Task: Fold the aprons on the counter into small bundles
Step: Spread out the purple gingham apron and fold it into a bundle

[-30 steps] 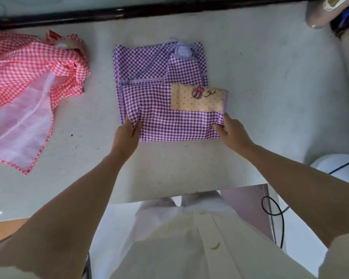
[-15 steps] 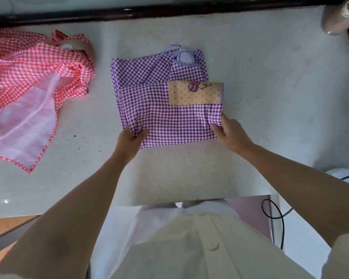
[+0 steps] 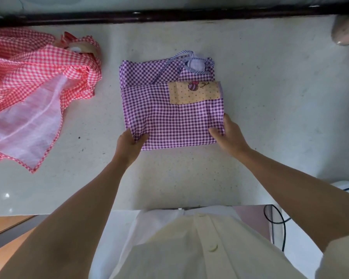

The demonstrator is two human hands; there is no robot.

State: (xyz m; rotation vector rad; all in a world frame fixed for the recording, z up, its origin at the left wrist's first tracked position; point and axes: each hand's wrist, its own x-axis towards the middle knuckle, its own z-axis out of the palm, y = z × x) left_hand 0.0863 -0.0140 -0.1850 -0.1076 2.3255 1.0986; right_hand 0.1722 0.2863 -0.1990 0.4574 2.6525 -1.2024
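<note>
Midway through folding purple apron (image 3: 169,121), pinching its near corners with left hand (image 3: 129,146) and right hand (image 3: 230,137); yet to fold red apron (image 3: 28,77).

Nothing to read here, no words, no numbers. The only mark is a small bee (image 3: 193,86) drawn on the yellow dotted patch (image 3: 197,95) of the purple checked apron (image 3: 169,121), with no lettering beside it.

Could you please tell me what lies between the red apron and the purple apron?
Only bare counter separates the red apron from the purple apron, in the head view.
</note>
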